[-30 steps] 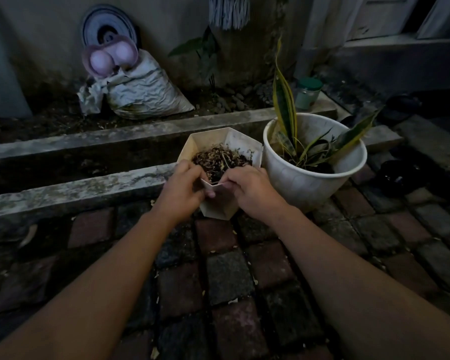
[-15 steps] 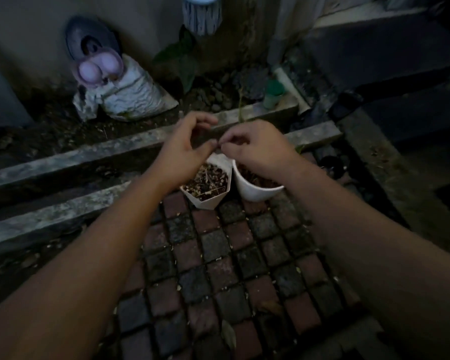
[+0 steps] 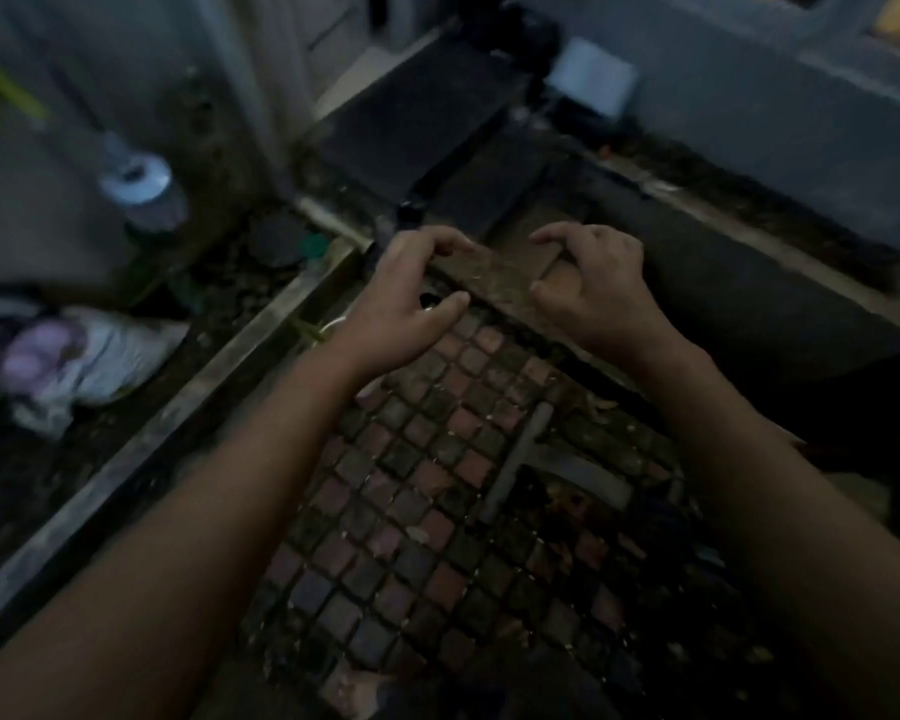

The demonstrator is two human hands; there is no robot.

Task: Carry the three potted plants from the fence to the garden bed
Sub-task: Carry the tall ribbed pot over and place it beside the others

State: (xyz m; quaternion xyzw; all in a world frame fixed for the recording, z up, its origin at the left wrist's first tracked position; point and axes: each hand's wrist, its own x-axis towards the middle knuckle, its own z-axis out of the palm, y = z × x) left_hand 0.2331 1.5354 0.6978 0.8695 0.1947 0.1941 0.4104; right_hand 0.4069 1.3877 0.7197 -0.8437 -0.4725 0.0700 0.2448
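Note:
My left hand (image 3: 411,298) and my right hand (image 3: 593,288) are stretched out over the brick paving (image 3: 427,459), fingers curled and apart, holding nothing. Just left of my left wrist a sliver of white pot rim (image 3: 334,322) and a green leaf (image 3: 307,331) show beside the concrete curb (image 3: 214,381); the rest of the pots is hidden behind my left hand and arm. The garden bed soil (image 3: 219,267) lies beyond the curb at the left. The picture is dark and blurred.
A white sack (image 3: 110,356) with a purple thing on it lies in the bed at the left. A grey bar (image 3: 515,459) lies on the paving. Dark steps (image 3: 427,127) rise ahead, and a low wall (image 3: 775,111) runs along the right.
My hands have let go of the hexagonal pot beside the round white pot and moved apart, empty. The view has swung right, so the pots slid behind my left arm.

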